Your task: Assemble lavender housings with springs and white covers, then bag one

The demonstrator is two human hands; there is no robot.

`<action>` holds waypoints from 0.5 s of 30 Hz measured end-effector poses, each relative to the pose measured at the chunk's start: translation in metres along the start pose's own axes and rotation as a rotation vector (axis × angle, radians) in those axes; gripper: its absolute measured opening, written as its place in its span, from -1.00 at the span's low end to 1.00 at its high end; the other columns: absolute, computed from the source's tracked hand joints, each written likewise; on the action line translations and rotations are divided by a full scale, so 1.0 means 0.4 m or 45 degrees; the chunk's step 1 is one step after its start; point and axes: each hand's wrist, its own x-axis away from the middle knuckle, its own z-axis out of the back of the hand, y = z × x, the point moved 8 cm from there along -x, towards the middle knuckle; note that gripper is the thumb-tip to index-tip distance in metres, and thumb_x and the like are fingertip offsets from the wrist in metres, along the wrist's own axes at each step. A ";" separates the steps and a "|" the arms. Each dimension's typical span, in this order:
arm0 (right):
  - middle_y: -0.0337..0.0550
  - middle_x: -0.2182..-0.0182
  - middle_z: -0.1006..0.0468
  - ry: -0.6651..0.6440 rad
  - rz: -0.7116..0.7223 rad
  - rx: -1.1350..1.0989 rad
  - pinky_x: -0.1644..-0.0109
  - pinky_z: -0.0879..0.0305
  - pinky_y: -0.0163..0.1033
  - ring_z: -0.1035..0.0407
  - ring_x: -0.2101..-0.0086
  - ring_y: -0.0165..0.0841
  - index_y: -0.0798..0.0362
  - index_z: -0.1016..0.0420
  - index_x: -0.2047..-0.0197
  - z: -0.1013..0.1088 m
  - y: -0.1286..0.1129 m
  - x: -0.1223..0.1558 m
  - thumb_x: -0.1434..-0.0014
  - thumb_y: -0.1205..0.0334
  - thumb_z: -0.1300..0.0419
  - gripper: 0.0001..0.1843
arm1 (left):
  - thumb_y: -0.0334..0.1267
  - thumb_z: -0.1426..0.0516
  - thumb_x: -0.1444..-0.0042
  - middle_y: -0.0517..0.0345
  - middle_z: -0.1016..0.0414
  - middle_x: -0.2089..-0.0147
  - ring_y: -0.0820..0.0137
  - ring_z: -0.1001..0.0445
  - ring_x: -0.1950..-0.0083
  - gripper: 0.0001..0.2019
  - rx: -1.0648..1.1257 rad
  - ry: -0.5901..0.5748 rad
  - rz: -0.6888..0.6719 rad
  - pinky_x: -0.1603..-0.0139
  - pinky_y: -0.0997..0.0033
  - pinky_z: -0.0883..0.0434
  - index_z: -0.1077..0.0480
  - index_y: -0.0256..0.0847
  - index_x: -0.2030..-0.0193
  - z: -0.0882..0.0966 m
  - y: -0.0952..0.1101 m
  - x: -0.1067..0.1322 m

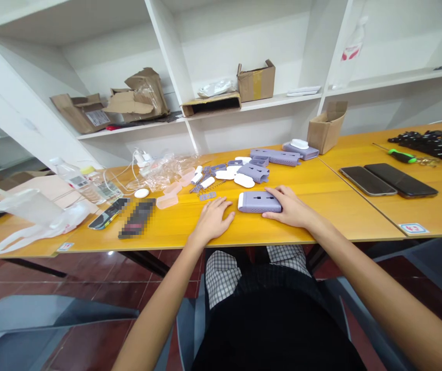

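Observation:
My right hand (289, 207) rests on the yellow table (321, 216), its fingers curled against the right end of a purple plastic socket block with a white end cap (257, 201). My left hand (213, 219) lies flat on the table just left of that block, fingers spread and holding nothing. Behind the block lie more purple housings (258, 171), white oval caps (244, 180), small springs and a flat purple piece (207, 196).
Two phones (387, 180) lie at right, with a green-handled screwdriver (400, 155) and black parts (437, 141) beyond. At left are two phones (108, 213), a white mouse-like part (141, 193), plastic bags, a bottle (74, 180) and a cable. A small cardboard box (326, 129) stands behind.

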 end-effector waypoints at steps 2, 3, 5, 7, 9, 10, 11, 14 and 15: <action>0.13 -0.26 -0.41 0.001 0.007 0.002 -0.43 -0.23 0.23 -0.30 -0.29 0.11 -0.06 -0.12 -0.56 0.009 -0.001 -0.001 -0.26 -0.24 -0.29 -0.05 | -0.02 -0.06 -0.43 -0.20 -0.30 -0.52 -0.03 -0.24 -0.56 -0.51 -0.035 0.011 0.038 -0.56 -0.24 -0.13 -0.42 -0.20 -0.36 0.001 -0.005 -0.001; 0.13 -0.29 -0.40 -0.002 0.019 -0.012 -0.43 -0.23 0.24 -0.29 -0.30 0.11 -0.06 -0.12 -0.55 0.014 -0.003 -0.002 -0.26 -0.21 -0.30 -0.06 | -0.01 -0.06 -0.43 -0.21 -0.30 -0.52 -0.04 -0.24 -0.56 -0.50 -0.047 0.015 0.049 -0.56 -0.24 -0.13 -0.41 -0.20 -0.37 0.000 -0.008 -0.002; 0.12 -0.31 -0.42 -0.014 0.042 -0.048 -0.41 -0.24 0.25 -0.31 -0.29 0.10 -0.06 -0.16 -0.52 0.018 -0.004 -0.003 -0.24 -0.17 -0.33 -0.10 | -0.01 -0.06 -0.43 -0.21 -0.29 -0.53 -0.04 -0.25 -0.56 -0.50 -0.054 0.014 0.054 -0.55 -0.23 -0.14 -0.40 -0.19 -0.38 -0.002 -0.011 -0.003; 0.12 -0.33 -0.41 -0.009 0.053 -0.056 -0.41 -0.24 0.25 -0.31 -0.30 0.11 -0.06 -0.23 -0.48 0.018 -0.004 -0.004 -0.23 -0.18 -0.35 -0.14 | 0.00 -0.06 -0.43 -0.19 -0.30 -0.53 -0.03 -0.26 -0.55 -0.50 -0.053 0.008 0.046 -0.55 -0.21 -0.15 -0.41 -0.18 -0.38 -0.004 -0.013 -0.004; 0.15 -0.41 -0.30 0.018 0.045 -0.030 -0.45 -0.20 0.25 -0.24 -0.36 0.12 -0.06 -0.27 -0.46 0.015 -0.004 -0.004 -0.24 -0.19 -0.33 -0.17 | 0.00 -0.06 -0.42 -0.18 -0.31 -0.52 -0.03 -0.27 -0.54 -0.50 -0.057 0.017 0.045 -0.55 -0.19 -0.16 -0.41 -0.17 -0.37 -0.004 -0.013 -0.004; 0.15 -0.45 -0.23 0.029 0.031 -0.013 -0.47 -0.16 0.24 -0.20 -0.40 0.12 -0.06 -0.28 -0.46 0.013 -0.003 -0.004 -0.25 -0.20 -0.32 -0.18 | 0.01 -0.06 -0.42 -0.17 -0.31 -0.52 -0.04 -0.27 -0.54 -0.50 -0.062 0.031 0.056 -0.55 -0.20 -0.16 -0.42 -0.17 -0.36 -0.002 -0.014 -0.004; 0.16 -0.47 -0.18 0.032 0.012 0.000 -0.49 -0.14 0.24 -0.16 -0.42 0.12 -0.06 -0.27 -0.47 0.011 -0.002 -0.005 -0.26 -0.21 -0.30 -0.18 | 0.01 -0.06 -0.42 -0.17 -0.32 -0.51 -0.05 -0.28 -0.53 -0.51 -0.070 0.049 0.075 -0.54 -0.22 -0.15 -0.42 -0.16 -0.36 0.000 -0.015 -0.004; 0.18 -0.45 -0.19 0.001 -0.013 -0.013 -0.51 -0.12 0.20 -0.17 -0.43 0.08 -0.02 -0.16 -0.53 0.009 -0.004 -0.002 -0.28 -0.20 -0.27 -0.11 | 0.01 -0.08 -0.41 -0.18 -0.36 -0.49 -0.08 -0.30 -0.52 -0.53 -0.108 0.081 0.152 -0.52 -0.26 -0.17 -0.44 -0.14 -0.33 0.008 -0.020 -0.003; 0.19 -0.46 -0.18 -0.015 0.001 -0.033 -0.52 -0.12 0.18 -0.16 -0.44 0.06 0.01 -0.09 -0.55 0.012 -0.006 0.002 -0.28 -0.19 -0.26 -0.07 | 0.00 -0.08 -0.41 -0.20 -0.36 -0.48 -0.08 -0.30 -0.52 -0.53 -0.122 0.079 0.166 -0.52 -0.26 -0.18 -0.44 -0.15 -0.33 0.009 -0.021 -0.002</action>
